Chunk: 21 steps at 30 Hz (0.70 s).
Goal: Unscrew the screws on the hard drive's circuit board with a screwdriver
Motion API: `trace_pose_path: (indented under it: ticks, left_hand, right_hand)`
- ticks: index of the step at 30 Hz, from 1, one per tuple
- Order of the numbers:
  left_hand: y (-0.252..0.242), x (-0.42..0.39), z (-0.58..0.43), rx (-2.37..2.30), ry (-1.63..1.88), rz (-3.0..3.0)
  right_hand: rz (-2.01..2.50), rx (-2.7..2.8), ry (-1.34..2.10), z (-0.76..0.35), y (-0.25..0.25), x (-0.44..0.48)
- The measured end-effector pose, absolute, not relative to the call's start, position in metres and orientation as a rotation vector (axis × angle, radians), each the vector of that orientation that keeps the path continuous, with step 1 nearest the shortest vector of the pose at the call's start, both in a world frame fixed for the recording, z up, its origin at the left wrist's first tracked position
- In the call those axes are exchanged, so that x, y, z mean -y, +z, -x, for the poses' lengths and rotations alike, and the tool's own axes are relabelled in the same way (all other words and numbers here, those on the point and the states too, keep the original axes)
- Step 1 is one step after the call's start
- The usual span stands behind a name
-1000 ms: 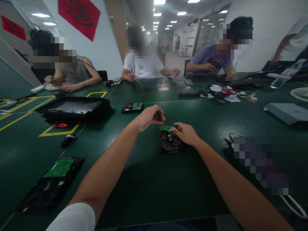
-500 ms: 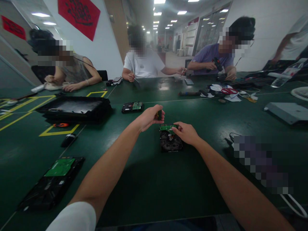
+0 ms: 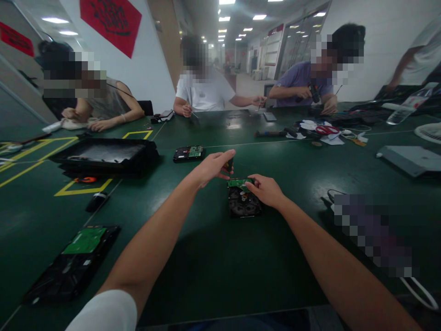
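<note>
A black hard drive (image 3: 244,204) lies near the middle of the green table, with a green circuit board (image 3: 237,183) at its far end. My right hand (image 3: 267,188) holds the board's right side between thumb and fingers. Just above and left of the board is my left hand (image 3: 217,166), its fingers closed around a small dark tool (image 3: 230,164), mostly hidden by the hand; its tip is too small to make out.
Another hard drive (image 3: 188,153) lies beyond my left forearm, and a larger one (image 3: 74,262) at the near left. A black tray (image 3: 106,154) sits at left, a grey box (image 3: 411,160) at right. Three people sit across the table (image 3: 206,276).
My left hand has shifted very slightly, its thumb now stretched a little further over the tool. My right hand stays on the circuit board.
</note>
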<state>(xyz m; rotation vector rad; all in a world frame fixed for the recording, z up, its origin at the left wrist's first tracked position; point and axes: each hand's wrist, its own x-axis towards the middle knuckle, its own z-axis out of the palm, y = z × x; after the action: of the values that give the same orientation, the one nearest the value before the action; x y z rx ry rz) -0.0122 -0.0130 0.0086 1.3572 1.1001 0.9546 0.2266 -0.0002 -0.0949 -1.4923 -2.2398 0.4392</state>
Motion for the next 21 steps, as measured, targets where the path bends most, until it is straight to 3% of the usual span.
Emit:
trace_pose_path:
  ticks: [21]
  left_hand:
    - [0.0162,0.0147,0.0187,-1.22,0.942,-1.52]
  right_hand:
    - [1.486,2.243,0.414,-0.2264,-0.0935,0.0003]
